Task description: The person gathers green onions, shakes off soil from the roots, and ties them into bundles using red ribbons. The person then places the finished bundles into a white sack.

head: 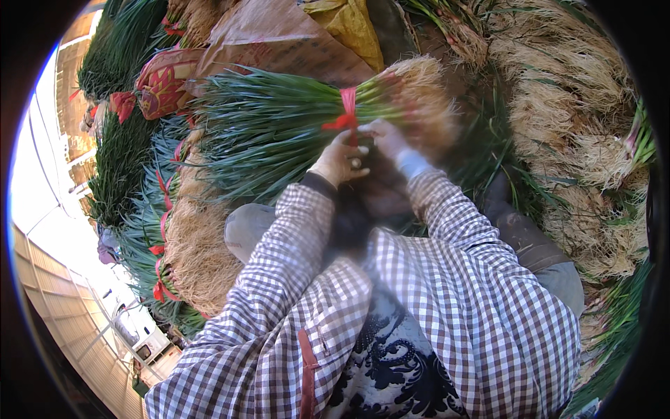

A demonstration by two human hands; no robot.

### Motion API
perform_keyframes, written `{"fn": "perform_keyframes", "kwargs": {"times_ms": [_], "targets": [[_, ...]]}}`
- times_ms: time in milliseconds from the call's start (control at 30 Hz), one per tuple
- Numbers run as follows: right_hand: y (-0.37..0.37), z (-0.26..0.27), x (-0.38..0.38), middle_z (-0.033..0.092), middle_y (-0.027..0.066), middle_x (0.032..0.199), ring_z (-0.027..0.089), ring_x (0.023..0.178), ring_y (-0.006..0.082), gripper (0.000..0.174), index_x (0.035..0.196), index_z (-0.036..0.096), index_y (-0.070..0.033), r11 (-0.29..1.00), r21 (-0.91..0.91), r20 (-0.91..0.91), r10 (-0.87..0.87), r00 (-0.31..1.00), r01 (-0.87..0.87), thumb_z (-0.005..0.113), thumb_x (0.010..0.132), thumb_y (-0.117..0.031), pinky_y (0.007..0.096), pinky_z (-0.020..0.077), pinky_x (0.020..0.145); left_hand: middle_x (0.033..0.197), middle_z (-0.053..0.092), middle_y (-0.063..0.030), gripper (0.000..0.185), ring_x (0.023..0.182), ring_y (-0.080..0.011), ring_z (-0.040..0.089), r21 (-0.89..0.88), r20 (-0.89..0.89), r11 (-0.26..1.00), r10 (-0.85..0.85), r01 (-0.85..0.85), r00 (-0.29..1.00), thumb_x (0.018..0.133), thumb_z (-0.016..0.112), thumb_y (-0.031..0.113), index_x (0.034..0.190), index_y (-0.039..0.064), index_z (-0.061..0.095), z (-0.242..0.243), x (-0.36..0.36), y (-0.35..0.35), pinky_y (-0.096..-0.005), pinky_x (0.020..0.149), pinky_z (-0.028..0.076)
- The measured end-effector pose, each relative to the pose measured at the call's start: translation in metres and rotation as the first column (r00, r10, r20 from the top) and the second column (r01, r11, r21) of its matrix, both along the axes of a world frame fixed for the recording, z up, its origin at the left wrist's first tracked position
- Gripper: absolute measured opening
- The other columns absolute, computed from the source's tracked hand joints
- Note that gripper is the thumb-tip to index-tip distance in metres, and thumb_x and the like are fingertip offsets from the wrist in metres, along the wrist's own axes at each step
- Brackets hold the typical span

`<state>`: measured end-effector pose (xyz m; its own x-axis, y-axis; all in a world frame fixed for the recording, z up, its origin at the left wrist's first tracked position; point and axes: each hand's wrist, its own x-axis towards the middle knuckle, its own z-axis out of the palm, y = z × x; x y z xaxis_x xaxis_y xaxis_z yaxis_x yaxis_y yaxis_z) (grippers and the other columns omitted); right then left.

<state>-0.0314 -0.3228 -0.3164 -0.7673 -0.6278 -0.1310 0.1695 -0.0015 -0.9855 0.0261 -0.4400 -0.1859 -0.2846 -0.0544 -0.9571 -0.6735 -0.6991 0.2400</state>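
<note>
A thick bundle of green onion-like plants [267, 112] lies across in front of me, leaves to the left and pale roots [424, 84] to the right. Around its stems runs a red plastic tie [348, 99], with a bright red knot [343, 123] on the near side. My right hand [387, 137] has its fingertips at the loose tail of the tie, just right of the knot. Close by on the left, my left hand [340, 160] curls its fingers below the knot; whether it grips the tail is unclear. The roots are blurred.
Tied bundles [152, 209] are stacked at left, their roots [199, 251] towards me. Loose rooted plants [565, 115] are heaped along the right. Beyond the bundle lie a brown sheet [293, 47], a yellow sack [350, 26] and a patterned bag [165, 84]. My boot [523, 235] stands at right.
</note>
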Motion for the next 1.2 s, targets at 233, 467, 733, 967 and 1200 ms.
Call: {"fn": "perform_keyframes", "kwargs": {"times_ms": [233,467,733,967,1200], "targets": [[0.007,0.001,0.003,0.058,0.0033,0.081,0.055,0.077,0.0129,0.028,0.092,0.068,-0.007,0.998,-0.017,0.091,0.064,0.994,-0.063,0.052,0.078,0.01,0.0238,0.0432,0.074,0.085,0.061,-0.0155,0.055,0.044,-0.0163,0.041,-0.239,0.184,0.942,-0.195,0.236,0.963,0.084,0.047,0.004,0.128,0.032,0.029,-0.013,-0.01,0.014,-0.0528,0.06,0.048],[0.006,-0.003,0.002,0.058,0.0047,0.082,0.057,0.079,0.0143,0.03,0.094,0.068,-0.008,0.998,-0.058,0.09,0.027,0.996,-0.022,0.052,0.077,0.01,0.0244,0.0444,0.075,0.088,0.063,-0.0196,0.053,0.041,-0.0157,0.045,0.054,0.03,0.98,-0.192,0.19,0.981,0.086,0.043,0.006,0.131,0.027,0.026,-0.002,-0.002,-0.002,-0.0497,0.056,0.052],[0.005,-0.006,0.003,0.057,0.0035,0.08,0.054,0.077,0.013,0.034,0.093,0.068,-0.008,0.993,-0.117,0.169,0.036,0.985,-0.016,0.049,0.074,0.014,0.0229,0.0426,0.074,0.085,0.061,-0.018,0.052,0.036,-0.0147,0.04,-0.273,0.246,0.874,-0.341,0.402,0.907,0.087,0.037,0.001,0.131,0.027,0.027,-0.013,-0.007,0.012,-0.0489,0.06,0.052],[0.006,-0.003,0.001,0.058,0.0031,0.083,0.055,0.079,0.0134,0.033,0.093,0.068,-0.007,0.995,-0.096,0.145,0.028,0.989,-0.014,0.049,0.076,0.013,0.0227,0.0427,0.075,0.09,0.059,-0.0141,0.03,0.034,-0.0108,0.039,0.052,-0.004,0.989,-0.138,0.138,0.99,0.095,0.038,0.025,0.124,0.027,0.035,-0.018,0.002,-0.004,-0.0514,0.064,0.052],[0.01,-0.003,0.002,0.061,0.003,0.089,0.057,0.086,0.0138,0.026,0.098,0.067,-0.008,0.998,-0.02,0.099,0.069,0.993,-0.067,0.052,0.081,0.005,0.0248,0.0442,0.079,0.066,0.053,-0.0039,0.025,0.032,-0.009,0.035,-0.072,0.067,0.971,-0.225,0.23,0.972,0.088,0.046,0.016,0.112,0.025,0.043,-0.024,-0.004,0.002,-0.047,0.055,0.054]]}}
